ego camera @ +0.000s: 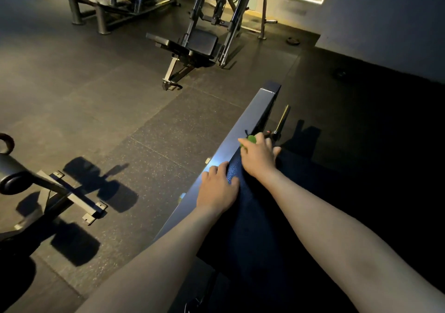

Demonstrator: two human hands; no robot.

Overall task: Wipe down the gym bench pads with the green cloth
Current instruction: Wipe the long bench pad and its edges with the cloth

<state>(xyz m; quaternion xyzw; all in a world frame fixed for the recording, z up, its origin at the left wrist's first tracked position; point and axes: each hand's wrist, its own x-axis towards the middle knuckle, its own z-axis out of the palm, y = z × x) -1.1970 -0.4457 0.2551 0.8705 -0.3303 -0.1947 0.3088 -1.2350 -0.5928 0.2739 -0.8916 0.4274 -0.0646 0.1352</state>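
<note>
Green cloth (pixel 250 141) bunched under our right hand (pixel 258 158), frame centre, pressed on bench pad (pixel 260 216) far end. Left hand (pixel 218 188) flat, bracing pad edge. Wiping under way; next stroke, we judge, back along pad.

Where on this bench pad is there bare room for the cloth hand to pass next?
Bare pad runs back between both forearms, toward the camera. It is crowded at the far end: the right hand presses the green cloth there, and the left hand grips the pad's left edge just behind it.
</note>
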